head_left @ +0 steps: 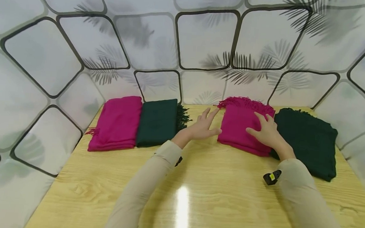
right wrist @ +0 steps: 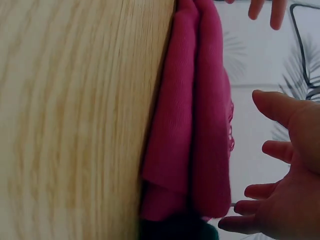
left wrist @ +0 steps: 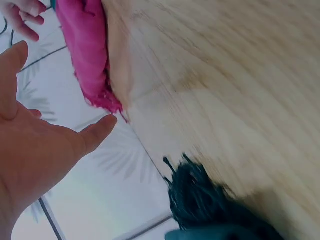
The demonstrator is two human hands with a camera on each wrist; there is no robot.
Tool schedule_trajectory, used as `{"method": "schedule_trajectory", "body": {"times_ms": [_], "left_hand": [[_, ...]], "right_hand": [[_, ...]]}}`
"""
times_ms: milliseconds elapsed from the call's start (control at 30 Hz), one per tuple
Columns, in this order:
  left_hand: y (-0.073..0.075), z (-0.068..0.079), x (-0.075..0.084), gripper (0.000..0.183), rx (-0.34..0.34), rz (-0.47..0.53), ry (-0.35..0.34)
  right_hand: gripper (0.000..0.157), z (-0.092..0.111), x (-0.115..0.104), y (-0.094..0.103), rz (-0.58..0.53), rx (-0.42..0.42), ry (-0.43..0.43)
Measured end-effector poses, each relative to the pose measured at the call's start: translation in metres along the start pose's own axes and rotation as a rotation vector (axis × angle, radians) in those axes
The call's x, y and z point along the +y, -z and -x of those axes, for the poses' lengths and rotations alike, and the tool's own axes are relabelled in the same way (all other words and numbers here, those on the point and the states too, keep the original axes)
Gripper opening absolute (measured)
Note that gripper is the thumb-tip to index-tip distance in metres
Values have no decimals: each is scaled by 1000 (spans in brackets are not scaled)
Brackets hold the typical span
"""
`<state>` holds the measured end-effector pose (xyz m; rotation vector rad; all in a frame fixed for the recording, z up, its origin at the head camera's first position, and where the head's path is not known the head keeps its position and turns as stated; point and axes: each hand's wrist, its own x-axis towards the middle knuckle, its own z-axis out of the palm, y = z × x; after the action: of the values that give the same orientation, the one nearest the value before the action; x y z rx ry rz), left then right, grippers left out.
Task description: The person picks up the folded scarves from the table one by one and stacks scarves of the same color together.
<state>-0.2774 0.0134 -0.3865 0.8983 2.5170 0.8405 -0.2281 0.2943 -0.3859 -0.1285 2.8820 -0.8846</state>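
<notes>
At the far left of the table [head_left: 228, 185], the left pink cloth [head_left: 117, 122] lies folded against the left green cloth [head_left: 157, 123]. Next comes the left hand [head_left: 200, 126], raised, fingers spread wide and holding nothing, in the space between that green cloth and the right pink cloth [head_left: 236, 125]. The right pink cloth lies just right of the left thumb. It looks nearly square, so no clear long axis shows; its folded edge faces the person, running roughly left to right, and its fringe [head_left: 248, 103] is at the back. The right hand [head_left: 268, 134] is the nearer of the 2: it hovers over this cloth's right part, fingers apart, thumb pointing left, nothing held; the cloth lies below and left of it. The right green cloth [head_left: 308, 141] adjoins the pink cloth's right side.
</notes>
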Motion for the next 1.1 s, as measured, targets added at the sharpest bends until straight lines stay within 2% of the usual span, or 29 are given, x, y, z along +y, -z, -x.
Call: {"method": "schedule_trajectory", "body": {"times_ms": [100,267,467,667,767,933,1000,1100], "left_hand": [[-8,-13,2,84,-27,-60,-19],[-22,-36,5,81,-41,-181,-87],[-34,-56,3,79,-70,-160,-80],[-41,-71,7,77,-90,-156,-111],[-42,-81,9,76,-61,-124,-132],[-40,-96,6,74,9,50,-150],[-40,-99,6,74,10,106,-143],[-38,-103,7,75,-20,132,-155]], "right_hand": [[86,-3,8,-1,-34,-6,-8],[87,-8,21,-5,-63,-27,-45],[91,-13,29,-8,-147,-62,-102],[94,-19,33,-7,-166,-35,-131],[95,-24,34,-6,-152,-19,-132],[95,-31,32,-5,-184,-14,-162],[95,-32,31,-6,-221,-17,-185],[96,-34,30,-4,-268,-16,-209]]}}
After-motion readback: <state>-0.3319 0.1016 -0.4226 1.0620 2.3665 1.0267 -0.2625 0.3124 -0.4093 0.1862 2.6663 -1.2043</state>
